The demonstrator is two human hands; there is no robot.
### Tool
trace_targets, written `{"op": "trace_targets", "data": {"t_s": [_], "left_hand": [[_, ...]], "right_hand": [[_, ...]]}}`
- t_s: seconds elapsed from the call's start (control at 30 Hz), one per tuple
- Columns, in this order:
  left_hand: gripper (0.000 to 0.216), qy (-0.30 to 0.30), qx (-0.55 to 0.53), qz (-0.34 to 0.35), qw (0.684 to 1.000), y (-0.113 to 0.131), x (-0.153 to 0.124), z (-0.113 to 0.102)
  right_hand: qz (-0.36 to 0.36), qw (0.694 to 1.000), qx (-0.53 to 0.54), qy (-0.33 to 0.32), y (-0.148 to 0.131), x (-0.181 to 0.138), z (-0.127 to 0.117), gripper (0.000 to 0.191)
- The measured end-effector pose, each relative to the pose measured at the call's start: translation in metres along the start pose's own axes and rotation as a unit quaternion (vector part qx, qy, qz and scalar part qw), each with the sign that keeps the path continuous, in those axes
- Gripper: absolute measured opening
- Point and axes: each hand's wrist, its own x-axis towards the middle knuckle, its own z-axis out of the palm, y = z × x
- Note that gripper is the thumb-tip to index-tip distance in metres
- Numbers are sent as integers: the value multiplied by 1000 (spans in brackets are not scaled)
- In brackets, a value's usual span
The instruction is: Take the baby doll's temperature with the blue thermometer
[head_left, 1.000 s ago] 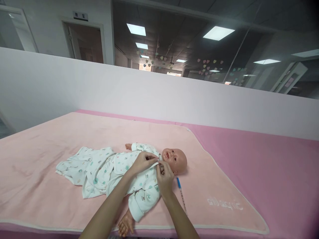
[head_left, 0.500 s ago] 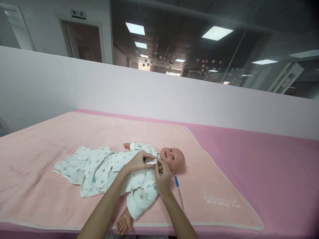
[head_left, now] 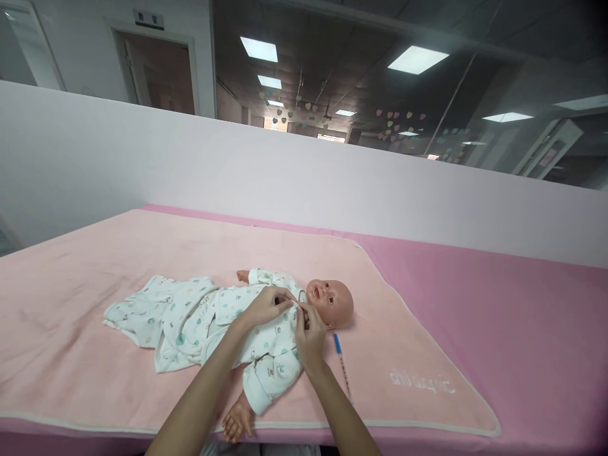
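A baby doll (head_left: pixel 339 303) lies on its back, head to the right, dressed in a white printed baby outfit (head_left: pixel 273 380). The legs of the outfit spread out flat to the left. At the doll's neck, my left hand (head_left: pixel 268 306) pinches the collar edge between thumb and fingers. Close against it, my right hand (head_left: pixel 310 335) is closed on the same bit of collar from the right. The fingertips of both hands nearly meet and hide the fastening there. The doll's nearer arm, with a bare hand (head_left: pixel 238 418), points toward the table's front edge.
A pen-like stick with a blue cap (head_left: pixel 337 344) lies just right of my right wrist. Beneath the doll is a peach blanket (head_left: pixel 403 342) over a pink cover (head_left: pixel 536 335). A white low wall (head_left: pixel 332 183) with glass above stands behind.
The small round snap visible between my fingertips before is now covered. My left fingers have closed in a little over the collar; the view has tilted slightly.
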Motion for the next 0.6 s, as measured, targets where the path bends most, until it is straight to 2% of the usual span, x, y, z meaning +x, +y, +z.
{"op": "trace_targets", "data": {"t_s": [0.3, 0.6], "left_hand": [[27, -20, -55, -1, 998, -5, 0, 0], [41, -14, -50, 14, 999, -3, -2, 3]], "right_hand": [[5, 1000, 2, 19, 8, 0, 5, 20], [14, 1000, 3, -6, 5, 0, 5, 21]]}}
